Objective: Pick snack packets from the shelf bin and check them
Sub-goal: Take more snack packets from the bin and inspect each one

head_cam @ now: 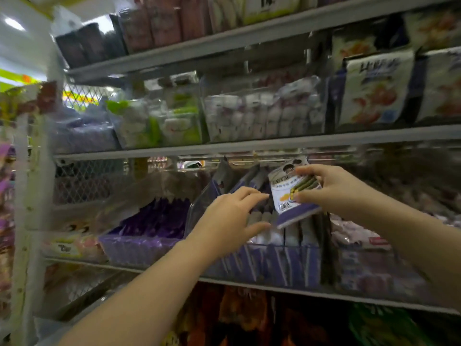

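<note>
White-and-purple packet [290, 196]: pinched in the right hand [334, 189], thumb on the near face and fingers over the top; it sits just above the bin, right of the left hand.
Left hand [232, 216]: fingers straight and spread, grasping nothing, at the tops of the rows [287, 236] in the bin; contact is unclear.
Packet axis: roughly upright, top tipped slightly left, purple band lowest, printed face towards the camera.
Bin [199, 208]: clear plastic, packed with upright rows.
Shelf [274, 285]: grey metal, with wire mesh [82, 181] to the left.
Room: blurred shop aisle, snack packs [374, 91] above.
</note>
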Motion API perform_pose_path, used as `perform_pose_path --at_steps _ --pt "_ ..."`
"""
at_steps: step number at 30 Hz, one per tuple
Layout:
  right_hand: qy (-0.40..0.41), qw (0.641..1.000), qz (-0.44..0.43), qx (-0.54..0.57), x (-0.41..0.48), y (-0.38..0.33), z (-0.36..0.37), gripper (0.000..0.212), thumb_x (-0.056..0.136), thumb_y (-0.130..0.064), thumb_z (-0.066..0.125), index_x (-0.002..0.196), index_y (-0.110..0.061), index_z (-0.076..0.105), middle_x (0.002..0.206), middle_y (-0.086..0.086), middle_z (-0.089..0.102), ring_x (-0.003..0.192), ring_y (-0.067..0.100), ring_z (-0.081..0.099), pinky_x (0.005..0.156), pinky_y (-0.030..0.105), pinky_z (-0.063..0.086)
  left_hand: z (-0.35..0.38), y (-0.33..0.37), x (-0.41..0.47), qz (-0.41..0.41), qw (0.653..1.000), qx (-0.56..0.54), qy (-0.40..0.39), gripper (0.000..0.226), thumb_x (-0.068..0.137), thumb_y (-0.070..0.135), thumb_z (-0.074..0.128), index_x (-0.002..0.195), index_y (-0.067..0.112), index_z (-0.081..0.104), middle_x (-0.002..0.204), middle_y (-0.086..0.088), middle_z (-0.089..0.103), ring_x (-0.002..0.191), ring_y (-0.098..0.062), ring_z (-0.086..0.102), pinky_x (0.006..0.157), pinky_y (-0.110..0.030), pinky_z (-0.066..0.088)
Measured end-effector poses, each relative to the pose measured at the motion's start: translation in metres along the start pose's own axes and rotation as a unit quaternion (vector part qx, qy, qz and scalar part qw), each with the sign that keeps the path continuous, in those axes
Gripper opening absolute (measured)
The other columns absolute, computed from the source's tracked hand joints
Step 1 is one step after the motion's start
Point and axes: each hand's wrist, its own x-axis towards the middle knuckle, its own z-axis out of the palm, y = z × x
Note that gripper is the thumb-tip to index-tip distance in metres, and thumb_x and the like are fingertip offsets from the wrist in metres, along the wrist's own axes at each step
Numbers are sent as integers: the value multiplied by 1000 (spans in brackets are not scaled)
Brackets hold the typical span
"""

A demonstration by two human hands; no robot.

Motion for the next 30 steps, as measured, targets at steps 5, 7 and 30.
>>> perform_pose_path --at_steps 5,7,30 --pt "-15 997 -12 -80 24 8 -8 56 79 -26 75 130 -20 56 104 -5 65 87 9 65 78 23 55 12 -30 44 -17 985 172 -25 58 96 37 51 149 37 27 152 4 33 138 -21 31 112 -37 22" --pt "-13 997 -13 -74 32 12 -8 49 79 -25 74 125 -17 58 90 -13 61 71 -1 61 54 9 49 14 -36 61 2 980 194 -39 63 95 38 50 151 39 21 157 3 26 143 -19 23 117 -39 13" --pt "-120 959 -11 -255 131 -27 64 15 79 -31 68 76 -18 61 62 -3 57 54 9 54 44 17 42 31 -108 92 -94 986 87 -102 58 92 34 58 144 42 32 156 4 21 127 -32 48 94 -40 46"
